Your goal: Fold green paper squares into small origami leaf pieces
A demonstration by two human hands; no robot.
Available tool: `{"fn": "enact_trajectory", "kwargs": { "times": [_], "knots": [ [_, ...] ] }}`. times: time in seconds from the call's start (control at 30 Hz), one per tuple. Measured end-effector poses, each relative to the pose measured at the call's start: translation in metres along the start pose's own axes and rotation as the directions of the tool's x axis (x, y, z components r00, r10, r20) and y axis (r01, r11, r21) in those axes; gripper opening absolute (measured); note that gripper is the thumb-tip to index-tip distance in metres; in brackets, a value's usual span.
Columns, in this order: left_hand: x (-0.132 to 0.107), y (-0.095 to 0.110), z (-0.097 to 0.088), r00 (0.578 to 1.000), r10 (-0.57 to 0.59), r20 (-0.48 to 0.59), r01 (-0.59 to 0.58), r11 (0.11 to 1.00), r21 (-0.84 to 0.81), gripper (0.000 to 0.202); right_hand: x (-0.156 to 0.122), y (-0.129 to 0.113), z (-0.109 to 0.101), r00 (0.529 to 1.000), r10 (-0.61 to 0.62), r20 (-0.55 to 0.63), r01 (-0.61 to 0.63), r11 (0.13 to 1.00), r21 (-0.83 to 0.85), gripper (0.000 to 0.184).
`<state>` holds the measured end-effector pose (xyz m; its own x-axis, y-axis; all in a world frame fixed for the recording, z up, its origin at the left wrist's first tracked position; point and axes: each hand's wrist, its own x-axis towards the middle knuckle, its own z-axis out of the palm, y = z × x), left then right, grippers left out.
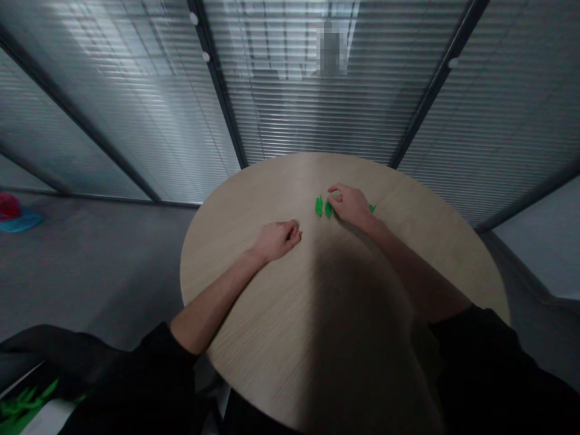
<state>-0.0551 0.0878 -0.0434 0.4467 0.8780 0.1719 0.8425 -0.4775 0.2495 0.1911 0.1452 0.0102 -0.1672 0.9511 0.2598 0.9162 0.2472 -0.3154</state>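
Observation:
My right hand [351, 205] is over the far part of the round wooden table [254, 302], its thumb and index finger curved with a gap between them. Just by these fingertips lies a small green piece [328, 209], partly covered by the hand. A second green piece [319, 206] stands or lies close to its left, apart from the hand. Behind the right wrist a third green piece [372, 208] shows only in part. My left hand [277, 239] rests on the tabletop nearer to me, fingers curled in a loose fist. Nothing shows in it. The pieces are too small to name.
Glass partitions with blinds [317, 115] rise beyond the table's far edge. At the lower left, more green pieces [27, 405] sit beside something white. A red and blue object [18, 214] is on the grey floor at the far left.

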Motion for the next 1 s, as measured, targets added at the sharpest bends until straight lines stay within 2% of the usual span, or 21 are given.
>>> {"fn": "enact_trajectory", "kwargs": {
  "times": [0.1, 0.13, 0.3, 0.37, 0.47, 0.53, 0.63, 0.7, 0.77, 0.83, 0.9, 0.93, 0.97, 1.0],
  "knots": [
    [0.000, -0.001, 0.001, 1.000, -0.008, 0.000, 0.008, 1.000, 0.001, 0.034, -0.028, 0.012, -0.007, 0.994, 0.002, -0.111, 0.015, 0.988, 0.153, 0.026],
    [0.000, -0.001, 0.001, 1.000, -0.010, 0.000, 0.010, 1.000, 0.000, 0.034, -0.041, 0.017, -0.006, 0.993, -0.001, -0.115, 0.021, 0.985, 0.174, 0.026],
    [-0.001, 0.002, -0.002, 1.000, -0.011, 0.014, 0.011, 1.000, -0.009, 0.034, -0.103, 0.041, 0.012, 0.999, 0.039, -0.021, -0.036, 0.990, 0.135, 0.029],
    [-0.003, 0.005, -0.006, 1.000, -0.006, 0.025, 0.006, 1.000, -0.013, 0.032, -0.117, 0.046, 0.020, 0.998, 0.055, -0.006, -0.054, 0.992, 0.113, 0.030],
    [-0.014, 0.013, -0.017, 0.999, 0.009, 0.042, -0.008, 1.000, -0.019, 0.031, -0.123, 0.048, 0.025, 0.998, 0.068, 0.000, -0.067, 0.994, 0.085, 0.034],
    [-0.031, 0.021, -0.026, 0.999, 0.022, 0.044, -0.020, 0.999, -0.032, 0.033, -0.123, 0.048, 0.025, 0.998, 0.065, 0.001, -0.065, 0.995, 0.075, 0.034],
    [-0.074, 0.039, -0.040, 1.000, 0.021, -0.006, -0.022, 0.988, -0.154, 0.035, -0.123, 0.047, 0.024, 0.999, 0.053, 0.006, -0.053, 0.996, 0.070, 0.031],
    [-0.112, 0.053, -0.047, 0.999, -0.047, -0.023, 0.039, 0.966, -0.256, 0.036, -0.124, 0.047, 0.024, 0.999, 0.048, 0.004, -0.049, 0.996, 0.071, 0.030],
    [-0.154, 0.065, -0.050, 0.986, -0.164, 0.021, 0.160, 0.914, -0.373, 0.037, -0.124, 0.048, 0.025, 0.999, 0.038, 0.007, -0.039, 0.996, 0.076, 0.030],
    [-0.197, 0.073, -0.052, 0.946, -0.310, 0.096, 0.317, 0.815, -0.485, 0.043, -0.125, 0.049, 0.027, 0.999, 0.037, 0.001, -0.037, 0.997, 0.073, 0.030],
    [-0.239, 0.071, -0.053, 0.888, -0.325, 0.325, 0.459, 0.656, -0.599, 0.046, -0.125, 0.050, 0.028, 1.000, 0.023, -0.010, -0.022, 0.997, 0.075, 0.029],
    [-0.261, 0.066, -0.053, 0.831, -0.260, 0.492, 0.545, 0.560, -0.625, 0.046, -0.125, 0.050, 0.028, 1.000, 0.021, -0.014, -0.020, 0.997, 0.078, 0.028],
    [-0.282, 0.059, -0.054, 0.746, -0.191, 0.638, 0.641, 0.467, -0.609, 0.044, -0.125, 0.050, 0.028, 1.000, 0.018, -0.013, -0.017, 0.997, 0.081, 0.028],
    [-0.302, 0.050, -0.055, 0.660, -0.131, 0.740, 0.718, 0.399, -0.570, 0.047, -0.124, 0.050, 0.028, 1.000, 0.017, -0.010, -0.016, 0.996, 0.083, 0.029]
  ]
}}
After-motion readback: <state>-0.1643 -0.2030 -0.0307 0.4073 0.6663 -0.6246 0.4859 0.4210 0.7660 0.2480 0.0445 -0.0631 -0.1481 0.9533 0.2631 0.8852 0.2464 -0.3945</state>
